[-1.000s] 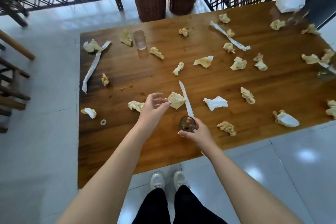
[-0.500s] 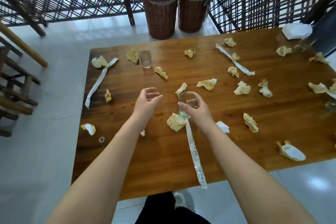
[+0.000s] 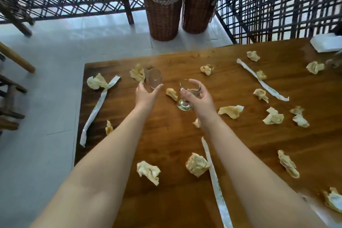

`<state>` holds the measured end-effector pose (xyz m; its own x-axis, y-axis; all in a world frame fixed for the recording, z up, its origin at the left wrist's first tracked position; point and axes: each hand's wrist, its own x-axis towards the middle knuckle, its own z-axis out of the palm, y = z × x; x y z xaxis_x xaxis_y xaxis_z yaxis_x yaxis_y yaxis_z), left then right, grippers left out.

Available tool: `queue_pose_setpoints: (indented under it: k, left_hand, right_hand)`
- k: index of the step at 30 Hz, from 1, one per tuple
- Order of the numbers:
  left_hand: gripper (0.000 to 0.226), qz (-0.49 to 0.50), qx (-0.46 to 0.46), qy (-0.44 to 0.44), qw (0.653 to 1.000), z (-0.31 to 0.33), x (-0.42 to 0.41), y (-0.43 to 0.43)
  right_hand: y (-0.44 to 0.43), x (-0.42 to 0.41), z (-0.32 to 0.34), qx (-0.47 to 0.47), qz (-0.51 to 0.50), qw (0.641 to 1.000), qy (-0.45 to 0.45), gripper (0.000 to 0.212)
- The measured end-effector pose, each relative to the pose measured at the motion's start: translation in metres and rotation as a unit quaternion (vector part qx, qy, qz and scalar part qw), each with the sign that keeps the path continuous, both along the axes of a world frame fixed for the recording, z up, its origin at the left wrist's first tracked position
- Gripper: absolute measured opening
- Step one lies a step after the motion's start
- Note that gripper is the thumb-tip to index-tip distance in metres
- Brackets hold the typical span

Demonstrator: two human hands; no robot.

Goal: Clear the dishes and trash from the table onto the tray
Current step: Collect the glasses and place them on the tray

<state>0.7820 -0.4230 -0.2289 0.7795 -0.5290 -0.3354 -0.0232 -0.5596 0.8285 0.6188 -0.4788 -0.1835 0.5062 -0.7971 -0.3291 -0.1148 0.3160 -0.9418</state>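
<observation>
Step in hand: gathering the glassware; as I judge it, the person is collecting both glasses before touching the paper.
Right hand: the right hand is wrapped around the near glass, fingers on one side and thumb on the other, holding it tilted and apparently clear of the worktop.
Left hand: the left hand is spread wide and released, fingers and thumb flanking the far glass at its base; whether skin touches glass I cannot tell.
Far glass: upright near the worktop's far left corner, at about eleven o'clock from the person, with a crumpled napkin just beside it at nine o'clock.
Near glass: at roughly twelve o'clock from the person, to the three o'clock side of the far glass.
Trash: more crumpled wads lie scattered from one o'clock round to five o'clock, and paper strips lie at nine, two and five o'clock.
Tray: not in sight from here.
Progress: early, by my reckoning, since almost everything remains on the wood.
Next move: the left hand needs to close around the far glass and lift it straight up without nudging it over; then both glasses go to the tray, wherever it stands.
</observation>
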Motion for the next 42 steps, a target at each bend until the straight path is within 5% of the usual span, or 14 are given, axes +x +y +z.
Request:
queue_pose_setpoints:
  k: [9, 15, 23, 28, 33, 42]
  left_hand:
    - [0.093, -0.025, -0.009, 0.003, 1.0, -0.042, 0.039, -0.052]
    - [0.062, -0.028, -0.027, 0.0, 0.999, -0.049, 0.048, -0.052]
    - [0.054, -0.067, -0.082, 0.011, 0.994, -0.017, 0.036, -0.044]
    - [0.057, -0.071, -0.129, 0.043, 0.988, 0.01, 0.011, -0.039]
    - [0.073, -0.113, -0.166, 0.08, 0.976, 0.049, -0.037, -0.031]
    - [0.052, -0.207, -0.194, 0.079, 0.956, 0.104, -0.174, -0.007]
  right_hand:
    - [-0.026, 0.042, -0.032, 0.032, -0.028, 0.999, -0.022, 0.036]
    - [-0.035, 0.041, -0.041, 0.049, -0.044, 0.998, -0.014, 0.039]
    - [-0.031, 0.024, -0.023, 0.038, -0.042, 0.997, -0.045, 0.037]
    - [-0.022, -0.007, -0.003, 0.031, -0.05, 0.997, -0.048, 0.052]
    - [-0.016, -0.065, 0.019, 0.031, -0.097, 0.993, -0.056, 0.037]
    - [0.018, -0.211, 0.056, -0.006, -0.188, 0.98, -0.064, 0.038]
